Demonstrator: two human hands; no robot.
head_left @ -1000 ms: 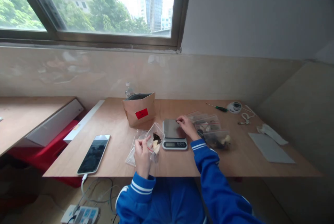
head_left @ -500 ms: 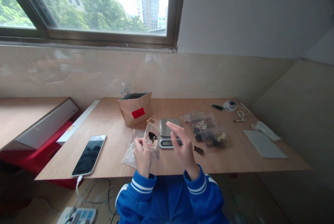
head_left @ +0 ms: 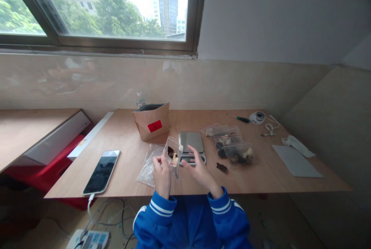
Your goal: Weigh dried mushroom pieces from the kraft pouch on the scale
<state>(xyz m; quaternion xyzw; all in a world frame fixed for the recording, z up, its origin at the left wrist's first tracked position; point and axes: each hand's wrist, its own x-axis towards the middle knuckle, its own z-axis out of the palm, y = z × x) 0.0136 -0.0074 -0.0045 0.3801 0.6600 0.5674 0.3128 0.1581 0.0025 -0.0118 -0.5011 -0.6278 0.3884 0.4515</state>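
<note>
**Small clear bag held up in front of a kitchen scale**

Wooden tabletop (head_left: 261,177) fills the middle of the frame, set against a pale wall with a wide window (head_left: 98,7) across the upper left, where trees and tall buildings show outside.

Low in the centre, the left hand (head_left: 161,173) pinches the edge of a small clear bag (head_left: 173,152) and holds it upright just above the table. Dark and pale pieces sit inside the bag. The right hand (head_left: 198,169) is just to the right of it, fingers spread fairly wide and loosely curved, holding nothing that can be made out; its fingertips are close to the bag, but whether they touch it cannot be told. Both sleeves are blue with white stripes at the cuff.

Directly behind the hands lies a flat digital scale (head_left: 191,141), its steel plate bare. A limp clear bag (head_left: 148,166) rests on the table to the left of the held one. Further back stands a brown paper pouch (head_left: 152,125) with a red label, its top open.

Right of the scale is a cluster of filled clear bags (head_left: 232,146), and a single dark piece (head_left: 222,167) lies on the wood just below them. A phone (head_left: 102,171) lies at the lower left of the table with a cable running off its near end. At the far right are a screwdriver (head_left: 239,118) and a grey sheet (head_left: 295,162).
</note>
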